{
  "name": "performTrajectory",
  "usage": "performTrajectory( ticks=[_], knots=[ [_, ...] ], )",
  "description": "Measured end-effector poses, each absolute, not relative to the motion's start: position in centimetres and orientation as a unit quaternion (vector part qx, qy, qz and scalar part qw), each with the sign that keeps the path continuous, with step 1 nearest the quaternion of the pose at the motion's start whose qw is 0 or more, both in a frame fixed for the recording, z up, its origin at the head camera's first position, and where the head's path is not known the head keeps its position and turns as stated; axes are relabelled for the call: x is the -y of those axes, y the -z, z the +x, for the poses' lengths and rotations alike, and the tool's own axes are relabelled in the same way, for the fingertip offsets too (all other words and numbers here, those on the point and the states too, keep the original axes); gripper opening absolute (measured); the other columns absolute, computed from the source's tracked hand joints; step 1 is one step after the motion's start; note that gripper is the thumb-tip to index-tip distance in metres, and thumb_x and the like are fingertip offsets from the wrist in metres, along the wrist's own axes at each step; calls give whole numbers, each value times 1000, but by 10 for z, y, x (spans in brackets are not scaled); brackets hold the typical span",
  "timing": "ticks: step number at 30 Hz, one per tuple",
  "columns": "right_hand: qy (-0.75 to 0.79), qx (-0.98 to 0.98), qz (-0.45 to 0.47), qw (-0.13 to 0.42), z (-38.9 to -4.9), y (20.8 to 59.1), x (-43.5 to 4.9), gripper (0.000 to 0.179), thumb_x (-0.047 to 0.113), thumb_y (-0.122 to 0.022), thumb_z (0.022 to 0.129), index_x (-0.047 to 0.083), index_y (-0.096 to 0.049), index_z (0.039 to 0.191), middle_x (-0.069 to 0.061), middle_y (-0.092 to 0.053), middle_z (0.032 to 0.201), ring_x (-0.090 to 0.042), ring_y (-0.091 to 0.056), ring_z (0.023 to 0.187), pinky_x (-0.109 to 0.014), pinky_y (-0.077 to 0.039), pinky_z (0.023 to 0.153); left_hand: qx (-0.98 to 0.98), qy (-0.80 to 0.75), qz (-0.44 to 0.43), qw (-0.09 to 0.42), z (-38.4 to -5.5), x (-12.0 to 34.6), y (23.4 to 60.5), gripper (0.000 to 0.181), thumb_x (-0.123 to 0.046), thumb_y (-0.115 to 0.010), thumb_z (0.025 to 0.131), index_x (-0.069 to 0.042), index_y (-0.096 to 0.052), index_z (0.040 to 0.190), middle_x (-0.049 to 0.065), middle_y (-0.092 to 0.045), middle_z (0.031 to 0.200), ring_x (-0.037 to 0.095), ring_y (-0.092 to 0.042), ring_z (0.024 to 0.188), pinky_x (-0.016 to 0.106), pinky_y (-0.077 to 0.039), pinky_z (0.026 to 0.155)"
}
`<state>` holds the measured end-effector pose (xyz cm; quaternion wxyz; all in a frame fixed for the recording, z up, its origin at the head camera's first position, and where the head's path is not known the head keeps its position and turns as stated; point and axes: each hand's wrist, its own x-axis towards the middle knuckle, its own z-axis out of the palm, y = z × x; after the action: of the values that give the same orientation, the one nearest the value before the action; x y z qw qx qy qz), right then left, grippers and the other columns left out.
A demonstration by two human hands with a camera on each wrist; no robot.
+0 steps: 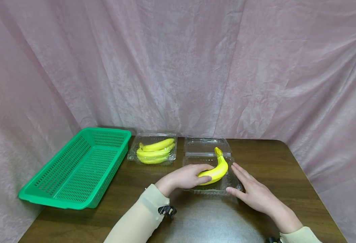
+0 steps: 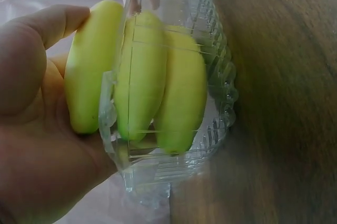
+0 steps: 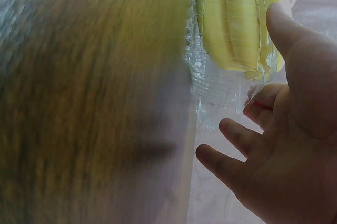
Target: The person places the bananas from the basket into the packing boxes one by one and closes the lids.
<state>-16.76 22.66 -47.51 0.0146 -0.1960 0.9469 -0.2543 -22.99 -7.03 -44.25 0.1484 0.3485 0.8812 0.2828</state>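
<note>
a pink curtain [image 1: 178, 67] hangs behind a dark wooden table [image 1: 264, 157], where a green basket [image 1: 109, 184] sits at the left beside a closed clear box [image 1: 144, 137]. the left hand [image 1: 188, 176] curls thumb and fingers round a banana bunch [image 1: 221, 170] within the base of an open clear container [image 1: 208, 191] (its lid [image 1: 206, 145] lies folded back, presumably to leave the top free), while the right hand [image 1: 255, 192], fingers loosely extended and gripping nothing, is at the container's right edge, perhaps to steady it.

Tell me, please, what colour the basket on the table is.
The basket is green, best seen in the head view.
</note>
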Motion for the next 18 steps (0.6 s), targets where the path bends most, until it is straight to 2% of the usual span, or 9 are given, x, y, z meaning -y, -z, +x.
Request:
performTrajectory(
  ticks=[6, 18],
  knots=[
    [253, -947, -197, 14, -168, 476, -227, 91, 62, -65, 107, 11, -32, 175, -11, -26, 182, -47, -41, 156, -74, -45, 109, -879, -294, 341, 155, -230, 73, 441, 51, -45, -58, 115, -22, -58, 161, -7, -65, 152, 10, -61, 134, 39, -47, 118],
    [257, -946, -199, 11, -168, 477, -227, 92, 63, -65, 107, 9, -33, 174, -12, -26, 181, -47, -42, 156, -73, -46, 109, -868, -304, 355, 165, -229, 77, 441, 53, -48, -55, 116, -21, -58, 161, -5, -63, 155, 7, -59, 132, 38, -48, 116]
  ],
)
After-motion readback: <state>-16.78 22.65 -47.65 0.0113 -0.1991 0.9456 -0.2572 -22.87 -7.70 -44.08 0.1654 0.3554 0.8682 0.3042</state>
